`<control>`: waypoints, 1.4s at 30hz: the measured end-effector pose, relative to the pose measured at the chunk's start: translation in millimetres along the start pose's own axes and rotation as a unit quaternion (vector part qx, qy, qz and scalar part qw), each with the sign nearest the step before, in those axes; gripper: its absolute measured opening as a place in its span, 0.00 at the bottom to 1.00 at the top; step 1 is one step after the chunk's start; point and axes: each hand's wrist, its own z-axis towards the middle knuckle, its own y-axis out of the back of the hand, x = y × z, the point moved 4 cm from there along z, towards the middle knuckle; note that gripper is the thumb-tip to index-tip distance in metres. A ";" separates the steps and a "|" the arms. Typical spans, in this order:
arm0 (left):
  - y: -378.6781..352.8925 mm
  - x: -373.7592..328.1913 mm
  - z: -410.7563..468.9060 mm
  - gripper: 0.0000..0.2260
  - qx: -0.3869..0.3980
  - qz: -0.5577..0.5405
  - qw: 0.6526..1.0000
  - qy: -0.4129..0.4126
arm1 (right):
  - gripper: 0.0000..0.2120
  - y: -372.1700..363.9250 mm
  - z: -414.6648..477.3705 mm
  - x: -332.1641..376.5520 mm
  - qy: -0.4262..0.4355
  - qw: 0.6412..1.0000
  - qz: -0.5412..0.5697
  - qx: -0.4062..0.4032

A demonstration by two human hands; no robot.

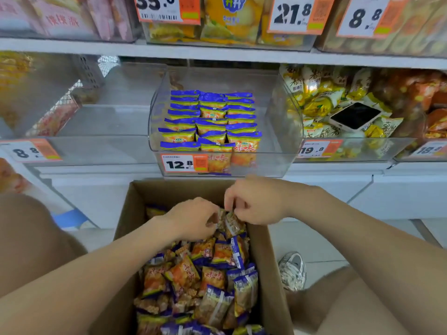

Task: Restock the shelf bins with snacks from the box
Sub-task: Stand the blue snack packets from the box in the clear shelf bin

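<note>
The bunch [231,223] of snack packets sits at the far end of the box [125,213], raised just above the loose packets [205,274] that fill it. Both hands are on it. The right hand [254,201] pinches its top edges between thumb and curled fingers. The left hand [193,218] closes on its left side with curled fingers; its thumb is hidden. The number of packets in the bunch cannot be told.

Step in hand, as judged: gather and square a bunch before lifting it to the bin [285,146]. The bin stands on the shelf directly beyond the box, with a 12.8 tag [183,163] on its front. Its rows [210,119] run in three columns, each packet overlapping the next, blue edges showing. The right side of the bin floor is bare.

To do the step well:
- Turn all packets the same way, blue edges together, before lifting.
- Pinch on the sealed edges, not the body; the contents probably crush.
- Lift the bunch over the bin's front wall, not against it.
- Set it at the front of a column, or start a new column at the right.

A phone [354,116] lies on yellow packets in the next bin to the right. A shoe [292,270] rests on the floor right of the box.
</note>
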 end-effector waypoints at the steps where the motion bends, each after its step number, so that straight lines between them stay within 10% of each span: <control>1: -17.0 1.0 5.3 0.03 0.032 -0.018 0.999 -0.005 | 0.07 -17.7 4.1 -1.3 -0.006 0.998 -0.035 0.061; 8: -117.3 -5.7 34.3 0.32 0.126 0.004 0.990 -0.066 | 0.13 -49.2 19.3 -26.4 -0.075 0.983 -0.106 0.133; 16: -116.4 -8.9 52.3 0.09 -0.007 -0.006 1.000 -0.025 | 0.16 -34.5 21.6 -51.9 -0.090 0.984 -0.112 0.105; 21: -55.0 -16.8 37.6 0.04 -0.101 -0.193 0.975 0.035 | 0.17 -18.9 12.1 -49.8 -0.081 0.985 -0.116 0.097; 28: 38.2 -34.2 -10.6 0.07 -0.158 -0.509 0.830 0.165 | 0.49 15.6 -10.3 -42.6 -0.013 0.999 0.006 -0.040; 34: 96.0 -35.5 -42.2 0.08 -0.186 -0.678 0.693 0.160 | 0.28 46.2 -23.7 -14.5 0.111 0.957 0.111 -0.243; 42: 136.5 -47.7 -49.7 0.04 -0.291 -0.510 0.807 0.056 | 0.09 67.2 -22.3 -35.2 0.034 0.882 0.330 -0.334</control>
